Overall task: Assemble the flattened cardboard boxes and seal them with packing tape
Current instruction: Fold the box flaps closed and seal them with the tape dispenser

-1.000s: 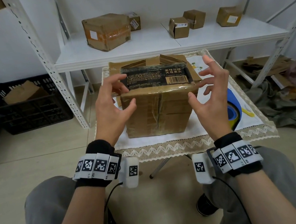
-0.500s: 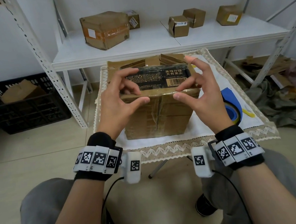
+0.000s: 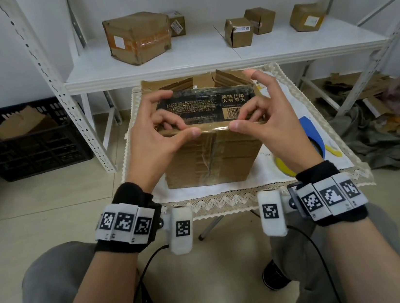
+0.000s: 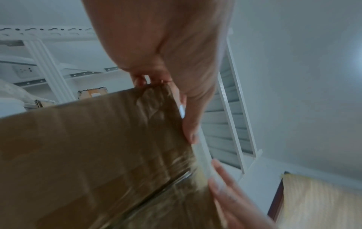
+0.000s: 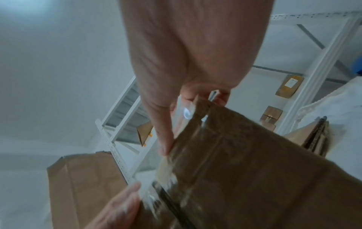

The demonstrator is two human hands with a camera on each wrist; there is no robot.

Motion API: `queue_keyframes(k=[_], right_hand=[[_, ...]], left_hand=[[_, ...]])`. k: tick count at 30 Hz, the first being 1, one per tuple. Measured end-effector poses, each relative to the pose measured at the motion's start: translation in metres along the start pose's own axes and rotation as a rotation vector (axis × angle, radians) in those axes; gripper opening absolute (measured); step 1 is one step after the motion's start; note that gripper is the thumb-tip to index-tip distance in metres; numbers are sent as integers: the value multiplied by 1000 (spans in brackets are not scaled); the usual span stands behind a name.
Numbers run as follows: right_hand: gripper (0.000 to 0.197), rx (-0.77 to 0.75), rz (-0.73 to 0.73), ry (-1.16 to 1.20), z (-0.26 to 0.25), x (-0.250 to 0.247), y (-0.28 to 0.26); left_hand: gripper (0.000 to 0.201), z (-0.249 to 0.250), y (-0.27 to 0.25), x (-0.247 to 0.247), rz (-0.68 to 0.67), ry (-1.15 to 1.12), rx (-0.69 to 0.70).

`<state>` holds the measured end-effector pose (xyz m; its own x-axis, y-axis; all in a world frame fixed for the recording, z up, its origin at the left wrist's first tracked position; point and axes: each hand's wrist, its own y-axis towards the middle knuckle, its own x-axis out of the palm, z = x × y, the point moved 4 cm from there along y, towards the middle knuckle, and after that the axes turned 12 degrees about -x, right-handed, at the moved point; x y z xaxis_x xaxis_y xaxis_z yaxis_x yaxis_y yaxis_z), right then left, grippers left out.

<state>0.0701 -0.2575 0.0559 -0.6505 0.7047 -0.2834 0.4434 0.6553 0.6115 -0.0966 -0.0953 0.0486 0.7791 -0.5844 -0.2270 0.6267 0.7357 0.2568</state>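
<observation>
Head view shows the cardboard box [image 3: 211, 155] standing near the front edge of the tabletop [image 3: 254, 182], its top covered by a black printed panel [image 3: 204, 103]. The left hand [image 3: 153, 142] pinches the box's near top edge, thumb on the front face and fingers curled over the top. The right hand [image 3: 263, 122] clamps the same edge beside it. A blue tape roll [image 3: 315, 133] lies by the tabletop's right edge. Sealed boxes [image 3: 138, 37] sit on the white shelf [image 3: 207, 58] behind.
</observation>
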Motion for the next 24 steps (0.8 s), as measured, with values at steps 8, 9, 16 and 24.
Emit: queue_keyframes(k=[8,9,16,24], right_hand=[[79,30,13,-36,3,-9,3],[79,35,14,-45,3,-8,4],[76,92,2,-201,-7,-7,10],[75,100,-1,-339,-7,5,15]], left_hand=[[66,-2,9,-14,-45,-45,-58],[66,-2,10,-14,-45,-41,-64],[61,7,10,-11,-4,98,-85],[61,20,8,-4,63,218,-112]])
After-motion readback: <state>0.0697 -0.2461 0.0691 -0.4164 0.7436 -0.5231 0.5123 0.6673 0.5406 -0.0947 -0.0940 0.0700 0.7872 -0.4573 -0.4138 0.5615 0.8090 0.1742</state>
